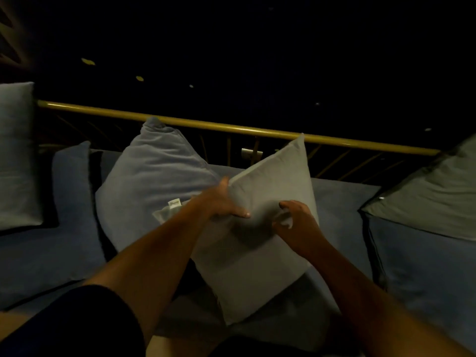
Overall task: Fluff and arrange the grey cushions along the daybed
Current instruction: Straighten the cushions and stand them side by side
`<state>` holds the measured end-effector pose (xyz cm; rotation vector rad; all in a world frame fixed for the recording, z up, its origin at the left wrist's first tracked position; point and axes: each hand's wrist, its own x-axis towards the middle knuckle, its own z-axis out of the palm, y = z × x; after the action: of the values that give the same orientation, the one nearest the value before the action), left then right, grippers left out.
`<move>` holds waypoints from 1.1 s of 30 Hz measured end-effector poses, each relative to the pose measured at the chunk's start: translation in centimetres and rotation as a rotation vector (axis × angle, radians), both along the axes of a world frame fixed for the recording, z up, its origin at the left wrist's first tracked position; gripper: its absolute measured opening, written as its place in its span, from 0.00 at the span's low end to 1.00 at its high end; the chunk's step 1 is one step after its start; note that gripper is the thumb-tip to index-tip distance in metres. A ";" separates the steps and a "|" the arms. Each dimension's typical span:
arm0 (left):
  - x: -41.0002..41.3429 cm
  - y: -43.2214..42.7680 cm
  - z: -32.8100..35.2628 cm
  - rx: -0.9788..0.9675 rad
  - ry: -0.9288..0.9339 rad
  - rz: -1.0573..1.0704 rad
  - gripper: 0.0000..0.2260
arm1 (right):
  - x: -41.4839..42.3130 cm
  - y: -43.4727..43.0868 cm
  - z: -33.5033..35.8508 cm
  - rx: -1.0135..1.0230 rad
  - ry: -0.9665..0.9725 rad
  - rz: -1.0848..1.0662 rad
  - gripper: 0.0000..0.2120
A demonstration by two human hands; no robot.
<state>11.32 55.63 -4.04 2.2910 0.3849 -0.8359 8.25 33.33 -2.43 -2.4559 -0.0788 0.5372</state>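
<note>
A light grey square cushion (260,256) stands tilted on one corner in the middle of the daybed's grey mattress (342,202). My left hand (222,200) grips its upper left edge, thumb on the front face. My right hand (296,220) is at the cushion's right side with fingers curled and spread, blurred; whether it touches the fabric is unclear. Behind and to the left leans a bigger grey cushion (157,173) with a small white label (174,203).
A brass-coloured rail (231,128) runs along the back of the daybed. Two grey cushions (15,155) (69,215) lie at the left. At the right a grey cushion (432,199) rests on another (425,269). Beyond the rail it is dark.
</note>
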 end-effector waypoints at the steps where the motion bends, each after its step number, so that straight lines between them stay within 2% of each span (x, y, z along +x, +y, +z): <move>1: 0.1 -0.2 -0.1 -0.010 -0.002 0.014 0.49 | -0.3 -0.4 0.0 0.011 0.003 -0.014 0.27; 6: -2.0 -2.2 0.4 0.145 -0.129 -0.095 0.35 | -1.2 -1.4 0.3 0.089 0.077 -0.055 0.30; 9: -4.8 -4.0 1.5 0.168 -0.278 -0.073 0.25 | -1.2 -2.6 0.9 0.114 0.073 -0.192 0.29; 11: -6.1 -5.2 2.9 0.128 -0.374 -0.071 0.19 | -1.3 -4.1 2.0 0.153 0.026 -0.291 0.29; 14: -6.7 -7.0 6.4 0.049 -0.502 -0.061 0.16 | -1.5 -7.5 3.5 0.249 -0.010 -0.408 0.34; 18: -6.0 -9.7 12.9 -0.191 -0.587 0.052 0.09 | -2.0 -11.9 5.7 0.388 -0.069 -0.495 0.41; 22: -5.0 -12.5 17.3 -0.451 -0.655 0.171 0.07 | -3.1 -16.2 7.0 0.557 -0.081 -0.687 0.41; 25: -4.6 -15.7 18.5 -0.667 -0.681 0.246 0.07 | -3.3 -21.2 7.9 0.729 -0.133 -0.921 0.34; 27: -4.3 -18.3 18.7 -0.801 -0.652 0.261 0.09 | -4.0 -24.9 8.9 0.754 -0.192 -1.021 0.33; 32: -3.9 -25.2 17.7 -1.005 -0.495 0.243 0.28 | -6.3 -33.0 10.2 0.745 -0.301 -1.233 0.53; 33: -3.9 -26.8 17.2 -1.026 -0.460 0.238 0.31 | -6.9 -34.2 10.5 0.735 -0.314 -1.254 0.52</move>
<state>7.40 28.86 13.12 1.3617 -0.0101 -0.2428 1.36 -0.89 8.04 -1.4242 0.9003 -0.3835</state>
